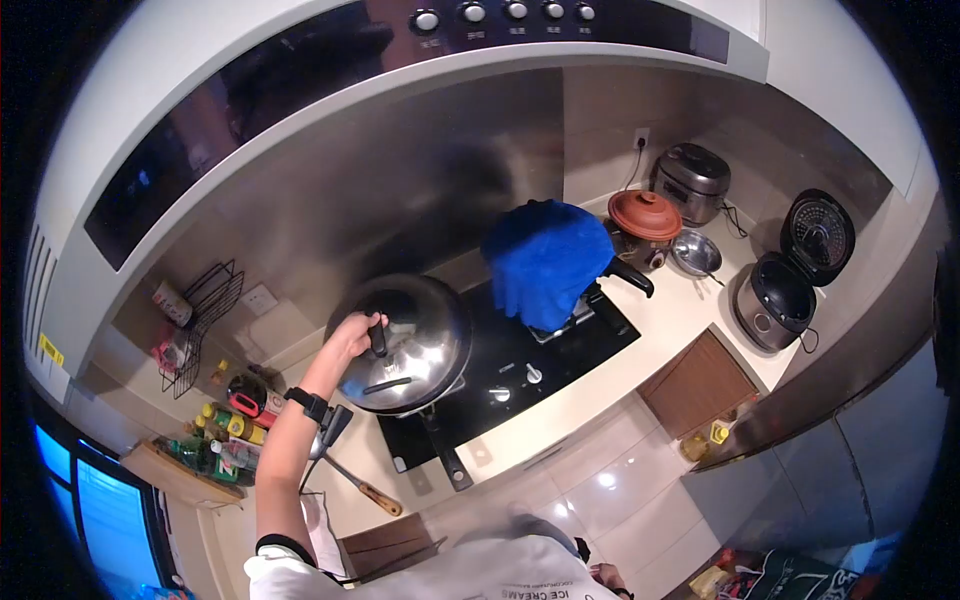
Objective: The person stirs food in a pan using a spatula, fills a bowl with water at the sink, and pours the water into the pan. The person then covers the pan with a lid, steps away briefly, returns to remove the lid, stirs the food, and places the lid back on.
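Note:
My left hand [358,334] reaches out over the stove and is closed round the black knob of a domed metal lid [425,335]. That lid covers a wok whose long black handle [447,455] points toward me across the front of the black gas stove [520,375]. On the right burner, a blue cloth [545,255] is draped over a pan, leaving the pan's black handle [632,278] sticking out to the right. My right hand [607,577] hangs low beside my body, partly hidden by the shirt, its fingers unclear.
A wooden-handled utensil [375,495] lies on the counter left of the stove, near several bottles [230,425]. To the right stand a clay pot [645,215], a metal bowl [697,252], a closed cooker [692,180] and an open-lidded rice cooker [775,300]. The range hood [400,80] overhangs the stove.

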